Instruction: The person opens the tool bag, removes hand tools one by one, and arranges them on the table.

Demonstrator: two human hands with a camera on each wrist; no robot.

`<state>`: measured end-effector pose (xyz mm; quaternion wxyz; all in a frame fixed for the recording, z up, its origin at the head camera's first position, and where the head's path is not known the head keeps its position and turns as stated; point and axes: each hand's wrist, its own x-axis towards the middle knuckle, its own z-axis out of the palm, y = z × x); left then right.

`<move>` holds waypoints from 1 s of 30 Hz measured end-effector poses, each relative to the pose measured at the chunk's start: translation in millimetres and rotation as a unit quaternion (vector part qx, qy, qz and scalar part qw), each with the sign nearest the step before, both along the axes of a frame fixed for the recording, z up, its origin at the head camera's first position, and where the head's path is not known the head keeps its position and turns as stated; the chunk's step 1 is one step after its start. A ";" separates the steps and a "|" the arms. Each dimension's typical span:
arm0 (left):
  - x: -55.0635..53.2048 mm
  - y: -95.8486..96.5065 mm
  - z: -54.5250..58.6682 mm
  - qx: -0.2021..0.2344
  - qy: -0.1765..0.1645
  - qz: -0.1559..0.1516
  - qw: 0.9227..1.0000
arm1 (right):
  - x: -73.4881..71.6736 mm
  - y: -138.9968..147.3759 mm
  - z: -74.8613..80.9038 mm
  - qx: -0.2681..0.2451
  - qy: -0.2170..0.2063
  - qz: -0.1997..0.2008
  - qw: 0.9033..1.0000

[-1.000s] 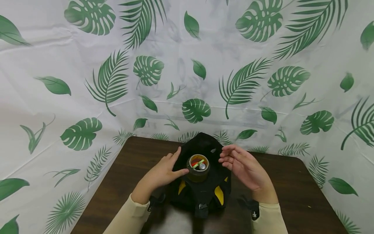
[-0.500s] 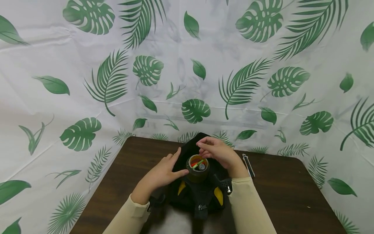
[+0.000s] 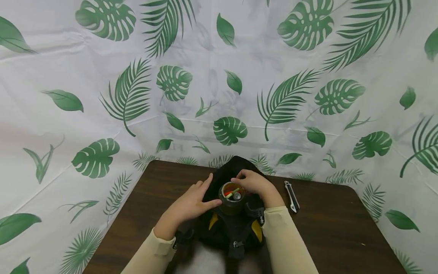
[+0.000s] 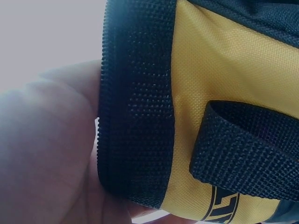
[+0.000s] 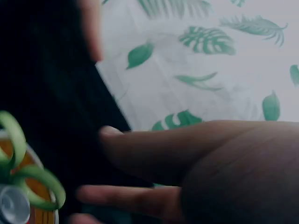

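Note:
A black and yellow tool bag (image 3: 239,228) stands on the table with a round, dark container (image 3: 230,207) at its middle. Inside the container are scissors with green handles (image 5: 42,186), something red-orange and a silver round-ended piece (image 3: 237,196). My left hand (image 3: 191,199) lies along the bag's left side, fingers straight and thumb stretched to the container's rim. In the left wrist view, the bag's zip edge (image 4: 135,116) covers part of that hand. Over the container's far right rim is my right hand (image 3: 256,183); the right wrist view shows its fingers apart, with nothing visible between them.
A utility knife (image 3: 292,196) lies on the dark wood table (image 3: 342,228) to the right of the bag. A leaf-printed white cloth (image 3: 195,114) hangs behind and at both sides of the table.
My right hand has moved left from beside the bag to the container's rim, dropping slightly in the last half second. The utility knife has come into view. My left hand stays put.

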<state>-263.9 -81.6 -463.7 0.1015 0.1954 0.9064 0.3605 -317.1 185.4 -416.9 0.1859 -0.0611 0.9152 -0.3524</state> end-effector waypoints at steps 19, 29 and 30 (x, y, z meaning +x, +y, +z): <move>-0.5 2.4 -2.0 0.000 0.004 -0.006 1.000 | 3.3 -4.0 -17.7 0.014 0.016 0.026 0.999; 1.3 1.0 1.0 0.004 -0.002 -0.003 1.000 | 7.2 -3.7 -13.2 0.004 0.063 -0.001 0.998; 1.5 0.8 1.1 0.004 -0.003 -0.002 1.000 | 8.6 -3.5 -11.7 0.000 0.065 -0.004 0.998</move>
